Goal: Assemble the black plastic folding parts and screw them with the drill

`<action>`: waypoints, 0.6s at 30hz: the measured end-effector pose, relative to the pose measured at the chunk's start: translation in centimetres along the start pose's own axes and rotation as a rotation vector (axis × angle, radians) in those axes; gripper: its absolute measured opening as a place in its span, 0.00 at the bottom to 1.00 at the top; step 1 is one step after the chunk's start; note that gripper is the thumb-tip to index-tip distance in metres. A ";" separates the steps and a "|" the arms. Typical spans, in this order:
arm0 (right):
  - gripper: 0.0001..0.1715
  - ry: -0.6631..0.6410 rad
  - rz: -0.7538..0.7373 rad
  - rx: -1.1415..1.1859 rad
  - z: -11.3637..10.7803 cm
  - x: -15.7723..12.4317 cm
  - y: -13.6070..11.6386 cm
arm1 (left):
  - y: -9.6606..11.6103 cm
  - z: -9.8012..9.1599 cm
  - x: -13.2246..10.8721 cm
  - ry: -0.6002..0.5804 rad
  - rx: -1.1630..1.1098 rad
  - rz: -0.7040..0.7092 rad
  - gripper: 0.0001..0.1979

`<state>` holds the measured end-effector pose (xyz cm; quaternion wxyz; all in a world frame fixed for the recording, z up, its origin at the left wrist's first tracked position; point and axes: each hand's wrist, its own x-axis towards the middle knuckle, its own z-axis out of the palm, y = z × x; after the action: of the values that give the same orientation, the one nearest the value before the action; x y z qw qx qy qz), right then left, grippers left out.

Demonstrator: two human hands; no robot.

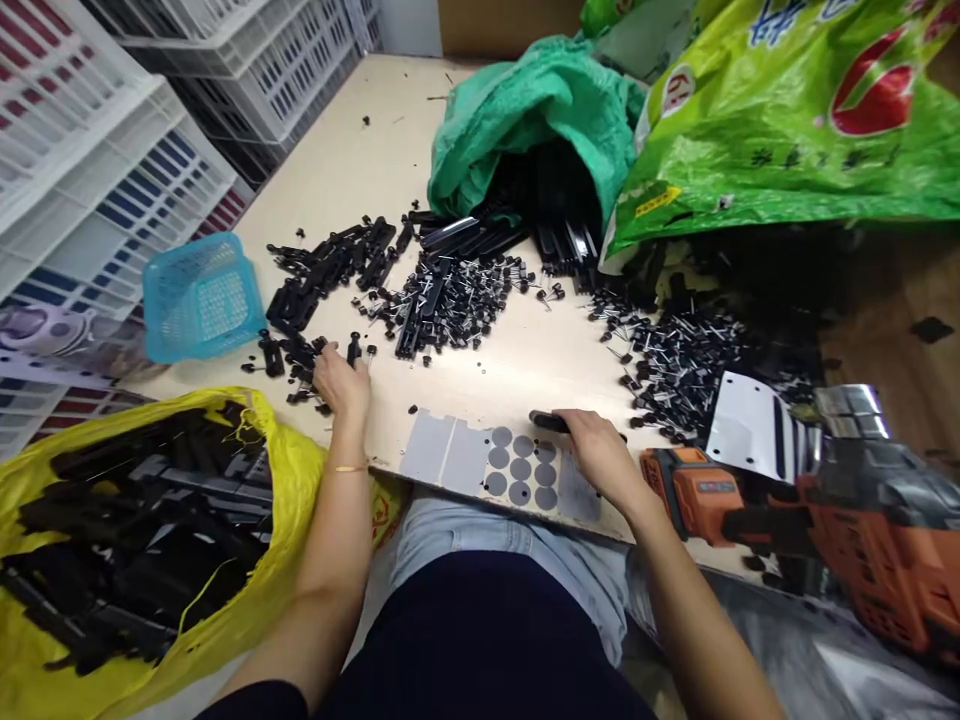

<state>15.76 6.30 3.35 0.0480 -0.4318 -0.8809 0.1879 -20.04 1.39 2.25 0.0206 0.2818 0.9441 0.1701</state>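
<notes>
My left hand (341, 378) rests on the pale board (525, 360) at its near left, fingers curled around small black plastic pieces (296, 352) of the heap there. My right hand (596, 450) lies at the board's near edge, closed over a long black plastic bar (547, 421) that sticks out to the left. Just under that hand a grey sheet with round grey pads (517, 465) is stuck to the board. Heaps of small black pins with metal shafts lie in the middle (457, 295) and to the right (675, 360).
A small blue basket (199, 295) stands at the left. A yellow bag (150, 540) of black parts sits by my left arm. Behind are a green bag (525, 120) spilling black bars, a bright green sack (787, 110), white crates (112, 120). An orange power tool (787, 520) lies at right.
</notes>
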 end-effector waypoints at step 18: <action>0.20 0.375 0.279 0.153 2.5 -2.3 1.3 | 5.7 4.9 -11.9 -0.522 -0.202 0.802 0.15</action>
<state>17.55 4.51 0.69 0.2168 -0.5719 -0.7715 0.1755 -6.32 0.98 -1.17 0.2165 0.6532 0.7032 0.1790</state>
